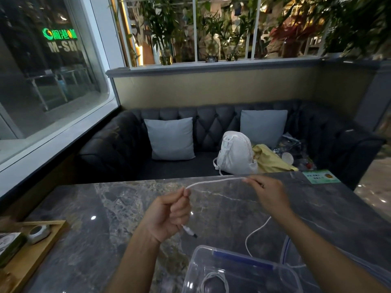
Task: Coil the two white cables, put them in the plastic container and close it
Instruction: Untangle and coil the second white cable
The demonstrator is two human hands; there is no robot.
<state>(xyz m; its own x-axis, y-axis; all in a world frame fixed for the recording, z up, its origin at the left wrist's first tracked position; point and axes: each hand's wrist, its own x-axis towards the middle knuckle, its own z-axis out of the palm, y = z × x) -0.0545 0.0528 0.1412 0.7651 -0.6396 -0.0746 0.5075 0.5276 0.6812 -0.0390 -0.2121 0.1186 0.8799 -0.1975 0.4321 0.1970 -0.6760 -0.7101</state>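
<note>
My hands are apart, above the middle of the tabletop (105, 218), each clamped on the same white cable (213, 181). My left hand (169, 212) is curled in a fist round it, thumb and forefinger pinching at the top, and the plug (189, 230) sticks out below the fist toward 5 o'clock. My right hand (268, 193), at 2 o'clock from the left, pinches the cable at its fingertips. The span between them arcs in the air close to the tabletop's far edge. From under my right hand the cable drops and curves toward 6 o'clock, running to the rim of the plastic container (203, 249).

The container stands open at 6 o'clock, just under my forearms, with a second white cable (213, 280) looped inside it. Bare marble spreads toward 9 o'clock as far as a wooden tray (31, 261) at the near left edge. A green card (321, 176) lies at the far right corner, at 2 o'clock. Past the far edge, at 12 o'clock, a white backpack (237, 155) sits on the sofa (118, 149).
</note>
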